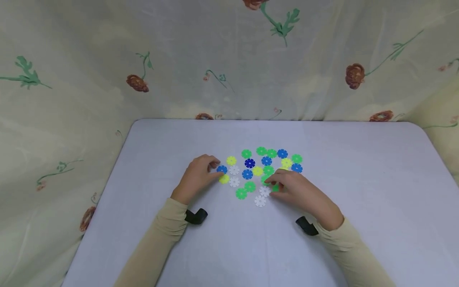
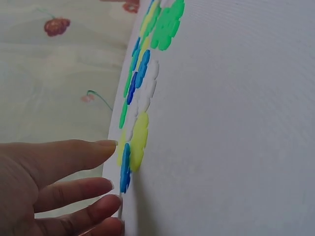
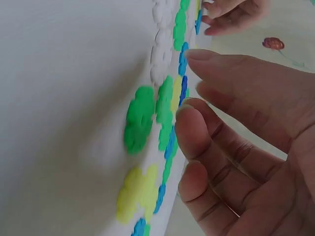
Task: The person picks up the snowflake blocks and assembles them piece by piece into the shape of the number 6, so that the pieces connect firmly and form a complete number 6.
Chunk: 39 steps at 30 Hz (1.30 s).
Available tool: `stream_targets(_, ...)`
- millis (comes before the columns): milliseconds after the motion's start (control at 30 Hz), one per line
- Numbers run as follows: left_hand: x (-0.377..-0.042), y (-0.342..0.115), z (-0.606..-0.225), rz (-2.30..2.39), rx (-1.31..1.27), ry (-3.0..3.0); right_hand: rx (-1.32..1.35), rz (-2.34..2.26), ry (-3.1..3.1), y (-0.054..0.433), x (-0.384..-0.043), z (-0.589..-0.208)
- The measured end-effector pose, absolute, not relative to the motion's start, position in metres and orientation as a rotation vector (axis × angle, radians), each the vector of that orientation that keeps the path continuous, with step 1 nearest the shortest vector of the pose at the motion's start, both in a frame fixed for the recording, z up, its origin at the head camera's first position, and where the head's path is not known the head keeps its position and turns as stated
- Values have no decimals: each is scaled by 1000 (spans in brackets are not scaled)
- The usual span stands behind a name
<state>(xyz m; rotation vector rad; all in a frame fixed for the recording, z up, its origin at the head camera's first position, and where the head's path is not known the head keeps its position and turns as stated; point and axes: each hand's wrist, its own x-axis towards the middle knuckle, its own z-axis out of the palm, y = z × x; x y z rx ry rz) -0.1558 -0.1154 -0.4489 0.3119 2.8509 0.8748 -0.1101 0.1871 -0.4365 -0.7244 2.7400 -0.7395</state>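
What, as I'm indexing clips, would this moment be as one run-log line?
left hand: beside blue disc, no grip seen | right hand: near green disc, holding nothing | discs: mixed colours, spread on pale table

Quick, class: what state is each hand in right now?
Left hand: open beside a blue disc, holding nothing.
Right hand: open near green discs, holding nothing.

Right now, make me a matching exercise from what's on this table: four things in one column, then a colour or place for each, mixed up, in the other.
Column one
1. left hand
2. sleeves
3. right hand
4. lowest disc in the head view

Column two
A. white
B. by the leftmost blue disc
C. partly covering green discs
D. beige

Pairs: 1-B, 2-D, 3-C, 4-A
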Motion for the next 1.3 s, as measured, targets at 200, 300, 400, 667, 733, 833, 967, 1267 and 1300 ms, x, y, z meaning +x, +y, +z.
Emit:
stream_targets(200, -157, -111, -455, 864, 308, 2859, -685, -747, 2708, 177, -110, -441)
stream_targets(300, -157, -110, -455, 873, 298, 2877, -676, -756, 2703, 174, -111, -442)
stream_targets(400, -156, -110, -456, 883, 291, 2882, -672, -765, 2701, 174, -110, -444)
stream_targets(667, -156, -111, -460, 969, 252, 2834, -666, -790, 2695, 176, -113, -450)
stream_targets(733, -157, -111, -460, 991, 253, 2822, -651, -799, 2690, 175, -113, -451)
stream_targets(833, -157, -112, -461, 1023, 262, 2811, -629, -829, 2674, 175, -113, -450)
stream_targets(967, -158, -114, -461, 1058, 277, 2804, -625, -846, 2668, 173, -114, -451)
stream_targets(1267, -159, -114, -460, 1154, 332, 2800, -630, -809, 2708, 172, -114, -453)
stream_targets(1300, -159, -114, -459, 1171, 332, 2797, -631, -806, 2709, 173, -114, -453)
